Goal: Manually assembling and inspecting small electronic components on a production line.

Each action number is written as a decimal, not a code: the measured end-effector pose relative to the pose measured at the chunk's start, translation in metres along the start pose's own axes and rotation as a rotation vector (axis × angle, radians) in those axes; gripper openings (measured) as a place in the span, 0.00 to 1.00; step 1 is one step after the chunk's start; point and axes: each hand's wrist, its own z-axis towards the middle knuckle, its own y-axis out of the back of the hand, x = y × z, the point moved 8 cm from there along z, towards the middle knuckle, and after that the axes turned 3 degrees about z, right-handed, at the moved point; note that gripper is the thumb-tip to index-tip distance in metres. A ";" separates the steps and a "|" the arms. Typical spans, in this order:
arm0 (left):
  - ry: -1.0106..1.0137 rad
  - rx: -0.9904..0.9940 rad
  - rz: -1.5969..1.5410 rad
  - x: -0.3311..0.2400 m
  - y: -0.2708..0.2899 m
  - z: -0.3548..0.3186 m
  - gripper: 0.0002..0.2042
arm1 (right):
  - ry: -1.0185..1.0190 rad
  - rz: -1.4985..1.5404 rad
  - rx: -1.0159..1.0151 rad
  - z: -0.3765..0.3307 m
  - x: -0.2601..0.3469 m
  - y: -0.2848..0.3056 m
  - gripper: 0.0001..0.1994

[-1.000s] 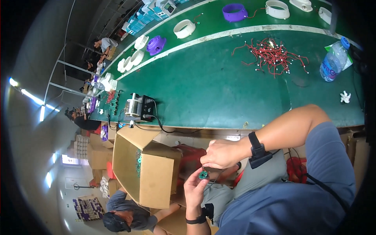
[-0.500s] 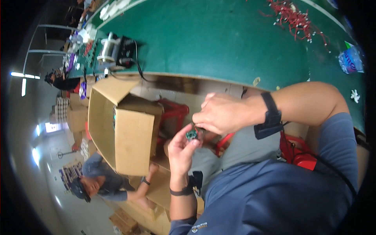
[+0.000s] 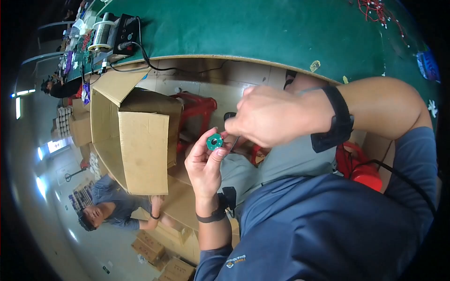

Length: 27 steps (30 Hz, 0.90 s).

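Item: small green ring-shaped disc [image 3: 214,141], pinched between thumb and fingertips of the left hand [image 3: 204,165], held up in front of the person's chest, below the table edge

Change noted: a second ago both hands sat low and small in the view with the table filling most of it; now the view has tipped down and the hands are closer and larger. The right hand [image 3: 276,115] has stayed over the disc, its fingers curled, the tips touching the disc's right side; a thin dark wire seems to hang there, though whether they actually grip it cannot be told. Judged: fine work on the disc goes on, not yet put down

Packages and signs:
- open brown cardboard box [image 3: 136,140], flaps up, left of the hands, beside a red stool [image 3: 197,110]
- smaller brown cartons [image 3: 161,257] stacked on the floor, lower left
- green table [image 3: 262,33] above, carrying a wire spool [image 3: 102,33] and black unit at its left end
- blue bag [image 3: 425,65], far right on the table; its print is too blurred to read
- red container [image 3: 361,168] under the right forearm
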 end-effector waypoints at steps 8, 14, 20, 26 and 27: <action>0.071 0.032 -0.088 0.007 0.000 -0.003 0.21 | -0.067 -0.056 -0.044 0.000 -0.012 -0.001 0.07; 0.089 0.037 -0.112 0.011 -0.003 0.000 0.21 | -0.034 -0.168 0.140 0.001 -0.014 -0.013 0.08; 0.042 0.047 -0.044 0.005 -0.003 -0.002 0.21 | 0.002 -0.094 0.021 0.007 -0.006 -0.004 0.08; 0.074 0.082 0.034 0.011 -0.012 0.001 0.22 | 0.022 -0.040 0.093 -0.002 0.005 -0.005 0.03; 0.063 0.129 -0.008 0.009 -0.016 0.000 0.22 | 0.062 0.032 0.010 -0.003 0.006 -0.005 0.02</action>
